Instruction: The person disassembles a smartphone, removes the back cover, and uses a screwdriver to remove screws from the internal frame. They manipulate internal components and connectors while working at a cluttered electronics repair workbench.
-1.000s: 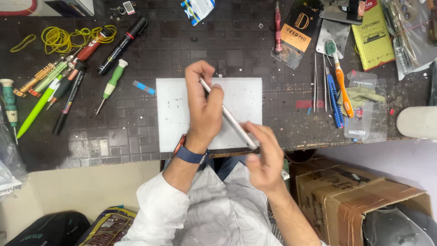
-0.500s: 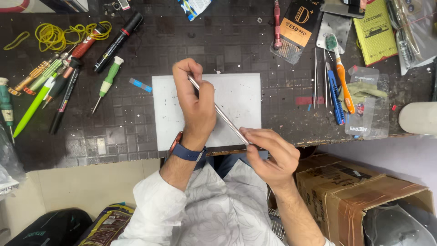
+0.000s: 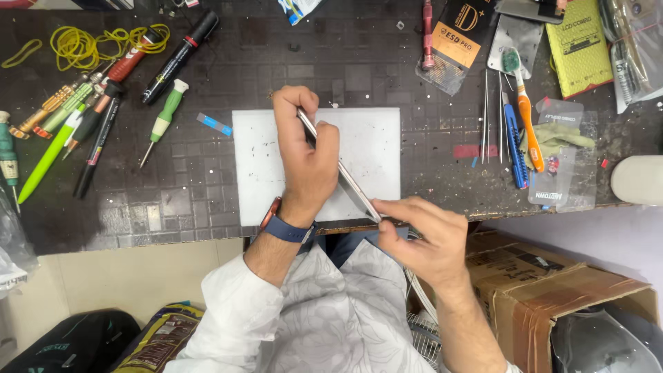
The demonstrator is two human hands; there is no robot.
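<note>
Bare white mat (image 3: 376, 148) right of the hands; screwdrivers (image 3: 166, 117) crowding left, tweezers (image 3: 492, 114) right.

White patterned shirt sleeves (image 3: 242, 311), blue wristband (image 3: 289, 230).

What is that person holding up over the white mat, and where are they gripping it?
A thin, flat silvery device, seen edge-on. The left hand grips its far upper end; the right hand pinches its near lower end, above the white mat.

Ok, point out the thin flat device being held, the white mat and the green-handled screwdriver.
thin flat device (image 3: 345, 181), head view, exposed edge between the hands.
white mat (image 3: 373, 148), head view, bare right part.
green-handled screwdriver (image 3: 168, 110), head view, handle.
</note>
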